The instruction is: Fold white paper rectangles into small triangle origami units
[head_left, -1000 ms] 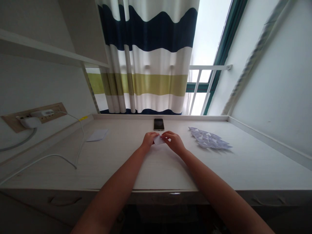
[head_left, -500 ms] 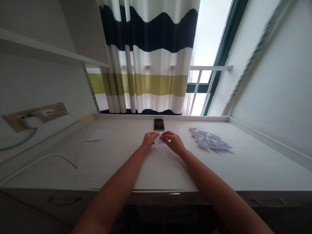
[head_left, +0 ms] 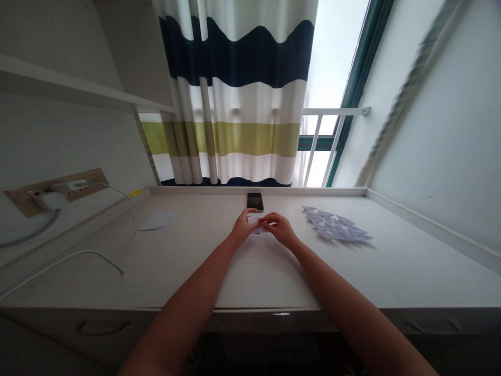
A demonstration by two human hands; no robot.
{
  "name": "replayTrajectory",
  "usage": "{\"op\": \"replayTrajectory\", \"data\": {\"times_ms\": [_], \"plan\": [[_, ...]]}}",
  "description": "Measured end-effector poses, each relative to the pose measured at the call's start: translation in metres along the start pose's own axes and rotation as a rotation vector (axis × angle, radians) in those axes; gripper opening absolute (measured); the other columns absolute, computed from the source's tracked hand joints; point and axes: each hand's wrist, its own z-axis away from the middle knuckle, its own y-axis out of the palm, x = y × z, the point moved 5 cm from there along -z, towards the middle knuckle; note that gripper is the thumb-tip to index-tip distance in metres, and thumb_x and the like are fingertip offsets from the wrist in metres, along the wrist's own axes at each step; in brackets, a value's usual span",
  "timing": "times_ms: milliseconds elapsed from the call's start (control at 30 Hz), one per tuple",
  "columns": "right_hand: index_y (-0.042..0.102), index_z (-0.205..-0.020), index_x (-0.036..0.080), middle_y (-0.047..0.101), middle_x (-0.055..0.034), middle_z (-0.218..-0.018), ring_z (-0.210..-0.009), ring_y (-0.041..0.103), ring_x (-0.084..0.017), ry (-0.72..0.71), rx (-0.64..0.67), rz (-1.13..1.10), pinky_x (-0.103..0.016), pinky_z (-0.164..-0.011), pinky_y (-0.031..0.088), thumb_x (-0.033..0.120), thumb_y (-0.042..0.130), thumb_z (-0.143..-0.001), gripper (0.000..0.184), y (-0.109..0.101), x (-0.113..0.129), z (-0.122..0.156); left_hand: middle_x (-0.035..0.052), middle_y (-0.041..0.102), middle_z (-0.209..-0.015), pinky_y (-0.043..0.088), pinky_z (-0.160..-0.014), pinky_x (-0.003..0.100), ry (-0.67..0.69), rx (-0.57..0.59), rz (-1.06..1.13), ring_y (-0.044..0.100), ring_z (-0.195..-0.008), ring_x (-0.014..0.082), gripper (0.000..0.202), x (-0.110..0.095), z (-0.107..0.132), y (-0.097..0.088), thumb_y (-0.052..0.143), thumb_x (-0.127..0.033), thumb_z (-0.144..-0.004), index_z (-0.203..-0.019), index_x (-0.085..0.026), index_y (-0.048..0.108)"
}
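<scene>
Both my hands meet over the middle of a pale wooden desk (head_left: 250, 271). My left hand (head_left: 241, 228) and my right hand (head_left: 278, 228) each pinch a small white piece of paper (head_left: 256, 223) between them, fingers closed on its edges. The paper is held just above the desk surface, partly hidden by my fingers. A dark phone (head_left: 255, 201) lies flat just beyond my hands, near the back edge.
A pile of several folded white paper shapes (head_left: 336, 227) lies to the right. A small stack of flat white sheets (head_left: 157, 220) lies at left. A white cable (head_left: 97, 250) runs from a wall socket (head_left: 55, 190). A striped curtain (head_left: 238, 94) hangs behind.
The paper has turned in my fingers, and my left hand's thumb and fingers have shifted up along it. The view has tilted slightly.
</scene>
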Motion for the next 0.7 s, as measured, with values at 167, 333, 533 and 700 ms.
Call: {"op": "replayTrajectory", "data": {"times_ms": [167, 333, 533, 700], "plan": [[0.063, -0.076, 0.015, 0.060, -0.0015, -0.065, -0.057, 0.053, -0.011, 0.225, -0.001, -0.190, -0.027, -0.055, 0.046, 0.033, 0.061, -0.063, 0.022, -0.001, -0.015, -0.001, 0.0038, 0.057, -0.089, 0.044, -0.059, 0.022, 0.135, 0.073, -0.154, 0.053, -0.064, 0.0104, 0.046, -0.004, 0.001, 0.006, 0.063, -0.017, -0.061, -0.105, -0.017, 0.049], [0.062, -0.065, 0.014, 0.058, 0.0003, -0.057, -0.053, 0.049, -0.010, 0.252, -0.015, -0.162, -0.025, -0.054, 0.042, 0.032, 0.060, -0.063, 0.018, -0.003, -0.017, -0.001, 0.0013, 0.057, -0.077, 0.042, -0.059, 0.022, 0.148, 0.100, -0.226, 0.051, -0.062, 0.0106, 0.043, -0.004, 0.003, 0.010, 0.060, -0.017, -0.063, -0.105, -0.016, 0.050], [0.059, -0.061, 0.015, 0.055, 0.0022, -0.054, -0.051, 0.047, -0.009, 0.264, -0.045, -0.188, -0.024, -0.052, 0.040, 0.031, 0.061, -0.061, 0.016, -0.004, -0.010, 0.000, 0.0025, 0.058, -0.083, 0.043, -0.063, 0.023, 0.147, 0.095, -0.235, 0.053, -0.068, 0.0114, 0.038, -0.010, 0.005, 0.012, 0.060, -0.013, -0.062, -0.099, -0.015, 0.053], [0.062, -0.066, 0.014, 0.058, 0.0000, -0.058, -0.054, 0.049, -0.010, 0.294, -0.015, -0.196, -0.025, -0.052, 0.040, 0.033, 0.062, -0.060, 0.019, -0.002, -0.011, 0.001, 0.0048, 0.058, -0.089, 0.044, -0.063, 0.024, 0.117, 0.027, -0.189, 0.053, -0.069, 0.0118, 0.037, -0.008, 0.003, 0.007, 0.061, -0.013, -0.063, -0.099, -0.015, 0.052]]}}
